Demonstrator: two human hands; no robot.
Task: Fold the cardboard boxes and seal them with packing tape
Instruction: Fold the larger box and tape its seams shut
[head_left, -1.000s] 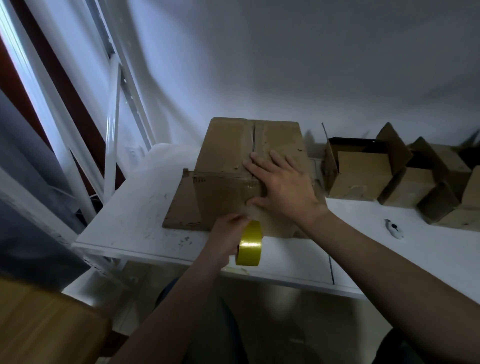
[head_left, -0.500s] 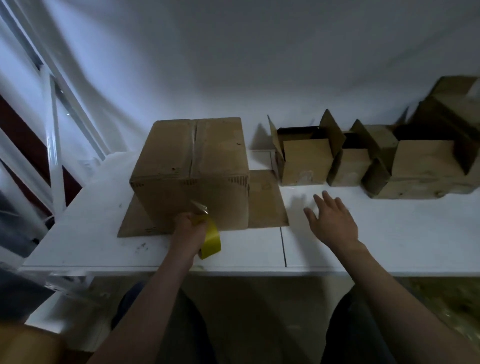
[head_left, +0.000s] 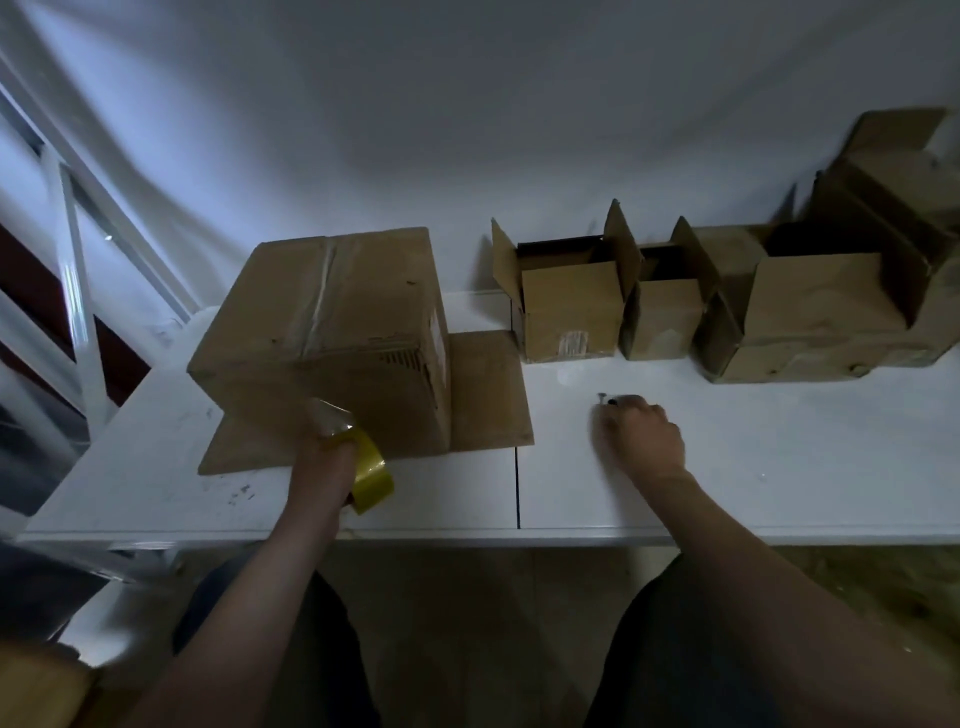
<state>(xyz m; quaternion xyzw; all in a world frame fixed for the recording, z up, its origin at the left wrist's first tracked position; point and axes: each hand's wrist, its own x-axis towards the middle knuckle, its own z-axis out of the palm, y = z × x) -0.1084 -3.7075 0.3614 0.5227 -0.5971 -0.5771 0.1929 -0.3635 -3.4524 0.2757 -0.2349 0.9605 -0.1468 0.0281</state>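
Observation:
A large closed cardboard box (head_left: 332, 322) stands on a flat cardboard sheet (head_left: 488, 389) at the left of the white table (head_left: 779, 457). Clear tape runs along its top seam and down the front. My left hand (head_left: 324, 447) grips a yellow tape roll (head_left: 371, 475) against the lower front of the box, with a strip of tape pulled out above the fingers. To the right of the sheet, my right hand (head_left: 641, 439) is curled on the table over a small cutter (head_left: 607, 400). Only the cutter's tip shows.
Three open cardboard boxes stand in a row along the back: a small one (head_left: 571, 306), a smaller one (head_left: 662, 317) and a wide one (head_left: 821, 312), with another box stacked at the far right. A white metal frame (head_left: 78, 291) rises at the left. The table's front edge is near my legs.
My right hand left the top of the large box, moved right across the table and closed over the small cutter. The view swung right. My left hand stayed at the box front with the roll.

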